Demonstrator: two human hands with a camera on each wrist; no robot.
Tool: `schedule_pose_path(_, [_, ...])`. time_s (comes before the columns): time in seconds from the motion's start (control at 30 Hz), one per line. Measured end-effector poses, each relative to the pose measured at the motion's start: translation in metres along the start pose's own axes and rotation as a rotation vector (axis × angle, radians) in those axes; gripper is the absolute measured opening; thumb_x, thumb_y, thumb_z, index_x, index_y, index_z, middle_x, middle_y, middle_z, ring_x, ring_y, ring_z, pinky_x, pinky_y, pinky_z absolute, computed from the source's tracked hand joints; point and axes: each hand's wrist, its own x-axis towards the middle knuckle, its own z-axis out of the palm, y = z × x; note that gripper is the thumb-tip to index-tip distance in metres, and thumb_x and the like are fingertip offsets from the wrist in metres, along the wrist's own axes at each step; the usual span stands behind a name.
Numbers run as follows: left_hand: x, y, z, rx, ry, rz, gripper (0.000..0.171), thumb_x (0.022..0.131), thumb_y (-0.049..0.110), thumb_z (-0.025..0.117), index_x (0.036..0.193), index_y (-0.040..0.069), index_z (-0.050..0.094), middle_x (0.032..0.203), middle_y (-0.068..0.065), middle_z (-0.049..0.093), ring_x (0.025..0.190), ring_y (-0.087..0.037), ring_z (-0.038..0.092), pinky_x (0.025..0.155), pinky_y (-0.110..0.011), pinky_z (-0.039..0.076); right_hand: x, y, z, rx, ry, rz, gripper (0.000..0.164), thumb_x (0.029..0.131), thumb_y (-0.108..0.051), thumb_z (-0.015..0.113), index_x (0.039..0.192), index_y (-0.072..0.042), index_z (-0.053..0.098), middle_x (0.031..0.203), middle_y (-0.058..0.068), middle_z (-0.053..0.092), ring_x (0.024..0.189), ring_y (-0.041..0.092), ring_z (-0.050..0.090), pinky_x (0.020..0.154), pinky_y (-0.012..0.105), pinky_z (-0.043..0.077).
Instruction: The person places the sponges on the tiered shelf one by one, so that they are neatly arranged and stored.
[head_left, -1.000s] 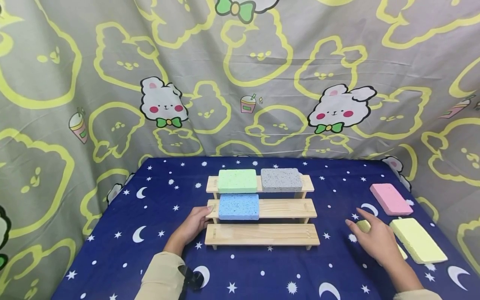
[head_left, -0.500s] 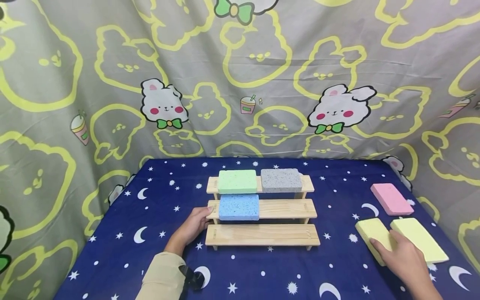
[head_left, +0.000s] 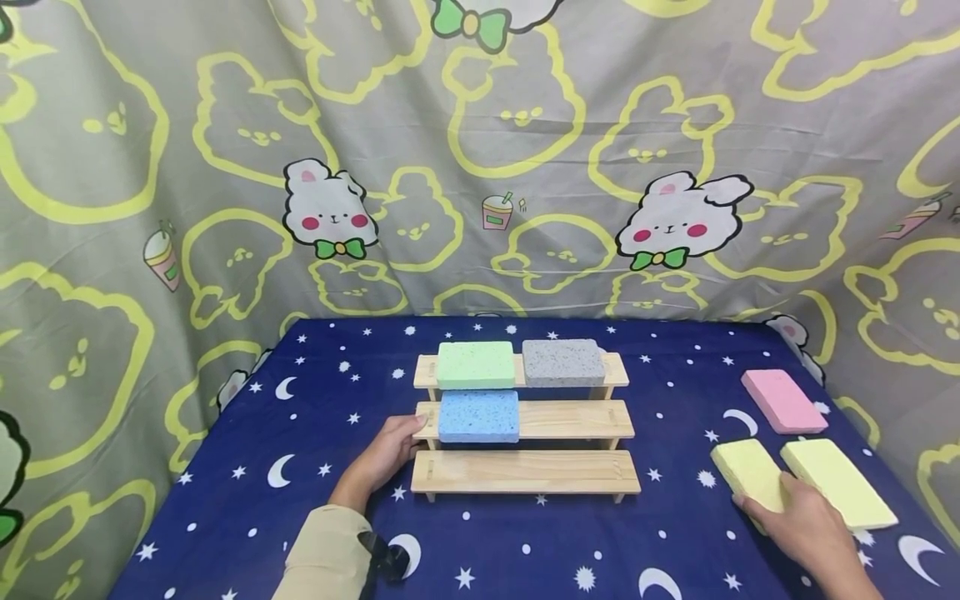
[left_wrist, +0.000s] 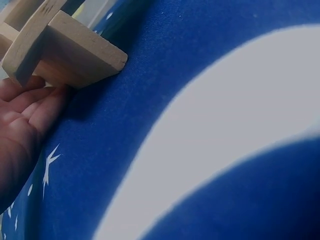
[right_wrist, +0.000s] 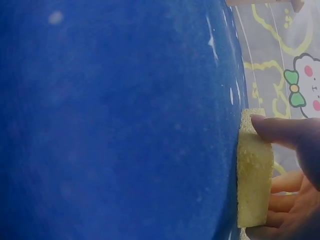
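Note:
My left hand (head_left: 386, 454) holds the left end of the middle step of a three-tier wooden rack (head_left: 577, 419), thumb on top; in the left wrist view its fingers lie under the step beside a wooden leg (left_wrist: 85, 52). On the table at right, my right hand (head_left: 810, 521) grips a yellow sponge (head_left: 742, 468) between thumb and fingers. The right wrist view shows that yellow sponge (right_wrist: 254, 185) edge-on, low against the cloth. A green sponge (head_left: 476, 363) and a grey sponge (head_left: 562, 362) sit on the top step. A blue sponge (head_left: 478, 415) lies on the middle step's left half.
Just right of the held sponge lies a second, paler yellow sponge (head_left: 836, 482). Behind these is a pink sponge (head_left: 783, 401). A dark blue cloth (head_left: 555, 554) with moons and stars covers the table. A patterned curtain (head_left: 420, 108) hangs at the back and sides.
My right hand has moved right and down onto the nearer yellow sponge and now grips it. The left hand and the rack have stayed in place.

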Motion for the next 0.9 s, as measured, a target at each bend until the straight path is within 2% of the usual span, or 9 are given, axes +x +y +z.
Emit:
schedule_pose_path(0.13, [-0.0006, 0.0006, -0.0012, 0.002, -0.014, 0.01, 0.053, 0.101, 0.021, 0.034, 0.127, -0.025, 0.036, 0.107, -0.004, 0.066, 0.099, -0.006, 0.061, 0.087, -0.027, 0.051, -0.0016, -0.0022, 0.0013, 0.0, 0.033, -0.023, 0.054, 0.078, -0.036, 0.072, 0.093, 0.012, 0.052, 0.065, 0.011, 0.046, 0.059, 0.026, 0.044, 0.05, 0.033, 0.029])
schedule_pose_path(0.27, [0.0, 0.0011, -0.0026, 0.006, -0.012, 0.011, 0.053, 0.101, 0.021, 0.034, 0.127, -0.025, 0.036, 0.108, -0.005, 0.065, 0.099, -0.006, 0.061, 0.087, -0.027, 0.05, -0.0024, -0.0042, 0.0032, -0.013, 0.054, -0.056, 0.045, 0.076, -0.032, 0.073, 0.083, 0.008, 0.052, 0.061, 0.009, 0.044, 0.056, 0.024, 0.043, 0.049, 0.034, 0.028])
schedule_pose_path(0.4, [0.0008, 0.0006, -0.0033, 0.014, -0.009, 0.001, 0.054, 0.101, 0.022, 0.035, 0.128, -0.024, 0.036, 0.109, -0.006, 0.065, 0.099, -0.006, 0.061, 0.087, -0.027, 0.051, -0.0016, -0.0053, 0.0033, -0.021, 0.032, -0.06, 0.047, 0.077, -0.032, 0.072, 0.085, 0.011, 0.053, 0.063, 0.012, 0.048, 0.057, 0.028, 0.047, 0.049, 0.038, 0.031])
schedule_pose_path(0.57, [0.0015, -0.0001, -0.0025, 0.006, -0.004, -0.01, 0.053, 0.101, 0.023, 0.036, 0.128, -0.023, 0.037, 0.111, -0.009, 0.064, 0.1, -0.007, 0.061, 0.087, -0.029, 0.05, -0.0014, -0.0047, 0.0041, -0.026, 0.044, -0.068, 0.049, 0.076, -0.029, 0.073, 0.089, 0.014, 0.053, 0.064, 0.015, 0.051, 0.058, 0.03, 0.049, 0.05, 0.04, 0.034])
schedule_pose_path(0.9, [0.0013, -0.0005, -0.0027, -0.009, -0.02, 0.008, 0.053, 0.101, 0.022, 0.035, 0.127, -0.024, 0.037, 0.106, -0.004, 0.065, 0.099, -0.008, 0.061, 0.086, -0.029, 0.051, -0.0024, -0.0054, 0.0024, -0.035, 0.073, -0.089, 0.043, 0.075, -0.027, 0.074, 0.081, 0.009, 0.053, 0.062, 0.013, 0.05, 0.056, 0.03, 0.048, 0.049, 0.041, 0.033])
